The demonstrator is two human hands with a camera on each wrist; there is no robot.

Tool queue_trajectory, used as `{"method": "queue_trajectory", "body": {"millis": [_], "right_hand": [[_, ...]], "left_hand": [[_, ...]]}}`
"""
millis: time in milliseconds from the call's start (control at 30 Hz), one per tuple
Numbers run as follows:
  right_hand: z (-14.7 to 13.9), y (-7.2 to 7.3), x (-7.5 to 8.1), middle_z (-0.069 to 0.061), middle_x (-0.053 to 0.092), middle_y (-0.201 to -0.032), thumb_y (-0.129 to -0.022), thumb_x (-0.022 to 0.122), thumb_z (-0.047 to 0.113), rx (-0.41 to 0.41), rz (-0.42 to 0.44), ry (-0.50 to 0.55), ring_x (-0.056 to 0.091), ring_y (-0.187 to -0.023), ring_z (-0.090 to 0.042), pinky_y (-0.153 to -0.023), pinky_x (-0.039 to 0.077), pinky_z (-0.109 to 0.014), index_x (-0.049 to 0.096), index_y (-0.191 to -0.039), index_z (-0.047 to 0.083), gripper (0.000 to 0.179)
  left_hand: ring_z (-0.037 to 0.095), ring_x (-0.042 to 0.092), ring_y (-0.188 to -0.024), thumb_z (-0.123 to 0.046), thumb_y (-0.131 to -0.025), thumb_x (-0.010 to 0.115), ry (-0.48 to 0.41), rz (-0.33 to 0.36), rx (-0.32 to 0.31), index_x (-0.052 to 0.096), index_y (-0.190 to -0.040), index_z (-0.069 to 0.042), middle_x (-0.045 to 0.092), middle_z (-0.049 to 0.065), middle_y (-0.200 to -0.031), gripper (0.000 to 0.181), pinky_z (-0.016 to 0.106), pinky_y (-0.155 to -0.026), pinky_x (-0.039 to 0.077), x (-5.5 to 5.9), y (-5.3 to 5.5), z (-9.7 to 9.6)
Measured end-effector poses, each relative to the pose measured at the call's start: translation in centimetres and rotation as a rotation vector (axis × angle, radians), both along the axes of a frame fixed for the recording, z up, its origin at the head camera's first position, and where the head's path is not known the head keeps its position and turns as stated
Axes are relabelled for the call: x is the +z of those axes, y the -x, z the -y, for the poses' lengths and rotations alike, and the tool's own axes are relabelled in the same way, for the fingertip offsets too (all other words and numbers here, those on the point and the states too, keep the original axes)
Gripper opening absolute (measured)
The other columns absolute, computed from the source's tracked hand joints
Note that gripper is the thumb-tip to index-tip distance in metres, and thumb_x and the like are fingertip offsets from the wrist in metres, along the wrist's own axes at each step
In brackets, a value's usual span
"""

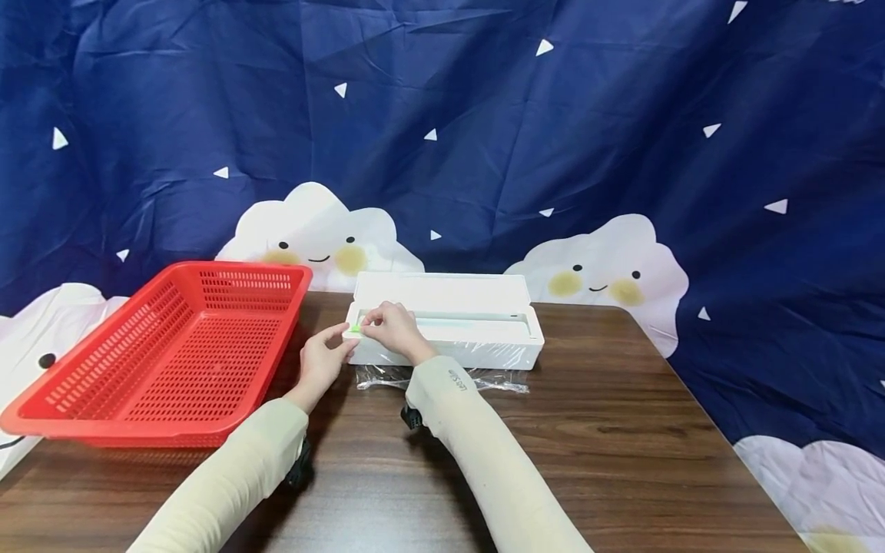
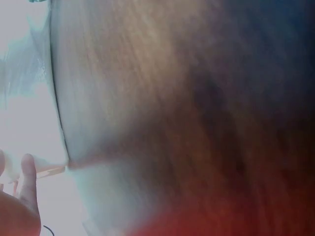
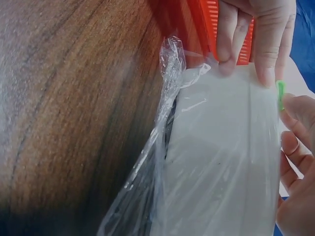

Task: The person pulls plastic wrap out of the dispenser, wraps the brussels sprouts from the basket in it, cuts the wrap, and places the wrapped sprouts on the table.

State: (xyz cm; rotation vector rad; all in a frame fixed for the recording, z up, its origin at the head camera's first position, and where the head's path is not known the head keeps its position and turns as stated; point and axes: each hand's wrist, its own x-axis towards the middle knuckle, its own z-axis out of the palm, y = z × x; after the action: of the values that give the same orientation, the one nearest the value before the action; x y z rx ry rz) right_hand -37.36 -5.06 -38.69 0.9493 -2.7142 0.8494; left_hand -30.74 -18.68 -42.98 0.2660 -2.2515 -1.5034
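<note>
A white cling film dispenser (image 1: 477,353) lies lengthwise on the table, its lid (image 1: 442,290) tipped back. Clear film (image 3: 170,73) hangs from its front and bunches along the lower edge. At the left end of the dispenser sits a small green slider cutter (image 1: 356,329). My right hand (image 1: 396,326) reaches over the top and pinches this slider between thumb and finger. My left hand (image 1: 321,361) holds the dispenser's left end, thumb at the front and fingers at the end, as the right wrist view shows. The left wrist view catches only part of that hand (image 2: 19,211).
A large red plastic basket (image 1: 200,361) stands to the left of the dispenser, close to my left forearm. Brown wooden table (image 1: 608,430) extends to the right and in front. Behind it hangs a dark blue curtain (image 1: 484,138) with white clouds.
</note>
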Motion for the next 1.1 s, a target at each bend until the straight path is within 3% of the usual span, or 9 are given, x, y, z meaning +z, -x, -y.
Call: {"method": "queue_trajectory", "body": {"millis": [367,633,900,1100], "right_hand": [[-1.9,0.2,0.4,0.007,0.051,-0.075,-0.081,0.068,0.021,-0.006,-0.009,-0.020,0.046,-0.079,-0.013,-0.072,0.033,-0.032,0.072,-0.081,0.016,0.006],[-4.3,0.2,0.4,0.007,0.052,-0.077,-0.081,0.066,0.020,0.007,-0.006,-0.025,0.045,-0.079,-0.013,-0.072,0.033,-0.032,0.070,-0.080,0.015,0.007],[-8.0,0.8,0.7,0.006,0.054,-0.078,-0.082,0.067,0.018,0.036,-0.002,-0.001,0.046,-0.082,-0.017,-0.080,0.033,-0.040,0.071,-0.080,0.014,0.006],[-11.9,0.8,0.7,0.004,0.053,-0.077,-0.081,0.068,0.014,0.045,0.007,0.063,0.046,-0.082,-0.021,-0.076,0.035,-0.035,0.069,-0.079,0.011,0.005]], "left_hand": [[0.013,0.064,-0.058,-0.017,-0.076,0.077,0.007,-0.051,0.001,0.068,-0.109,-0.006,0.067,0.012,-0.093,0.035,0.018,-0.052,0.048,0.2,0.1,-1.1],[0.019,0.066,-0.064,-0.019,-0.077,0.076,0.013,0.013,-0.015,0.067,-0.113,-0.008,0.067,0.012,-0.099,0.038,0.018,-0.053,0.048,0.2,0.5,-2.1],[0.023,0.066,-0.067,-0.018,-0.077,0.076,0.007,0.003,0.039,0.067,-0.113,-0.008,0.065,0.012,-0.102,0.038,0.017,-0.053,0.049,-0.1,0.1,0.0],[0.024,0.067,-0.069,-0.021,-0.077,0.076,0.028,0.016,0.025,0.066,-0.114,-0.009,0.065,0.013,-0.105,0.040,0.016,-0.053,0.048,0.0,-0.1,0.2]]}}
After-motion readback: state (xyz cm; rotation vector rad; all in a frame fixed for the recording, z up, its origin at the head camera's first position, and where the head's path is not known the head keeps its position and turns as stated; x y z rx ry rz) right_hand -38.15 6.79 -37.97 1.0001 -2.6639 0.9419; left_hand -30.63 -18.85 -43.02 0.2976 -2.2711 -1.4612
